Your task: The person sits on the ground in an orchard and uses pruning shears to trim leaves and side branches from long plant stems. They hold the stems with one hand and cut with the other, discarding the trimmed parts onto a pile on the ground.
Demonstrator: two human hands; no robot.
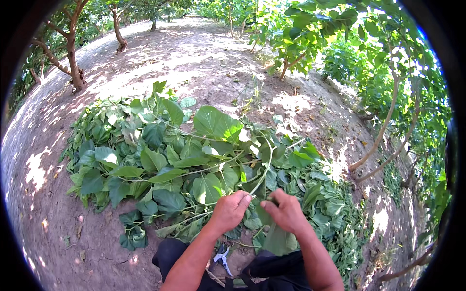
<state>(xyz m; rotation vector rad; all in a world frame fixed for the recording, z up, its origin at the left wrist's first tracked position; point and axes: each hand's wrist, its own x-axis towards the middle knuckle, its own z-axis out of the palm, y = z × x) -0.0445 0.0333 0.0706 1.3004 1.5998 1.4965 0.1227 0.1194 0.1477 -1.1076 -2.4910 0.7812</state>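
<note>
My left hand [230, 211] pinches the near end of a pale green leafy stem [268, 163], which curves up and away over a heap of cut branches. In my right hand [285, 212], just beside it, are large green leaves [279, 240] that hang below the fingers. The heap of leafy branches [171, 160] spreads in front of me, mostly to the left, with broad heart-shaped leaves. To the right lies a pile of loose, partly wilted leaves [333, 211]. Pruning shears [222, 259] rest on the soil between my legs.
Dry soil [72, 232] with scattered fallen leaves surrounds the heap. Tree trunks [75, 62] stand at the upper left. Thin slanting stems [378, 134] and low foliage [407, 102] rise on the right. Another small tree [285, 67] grows beyond the heap.
</note>
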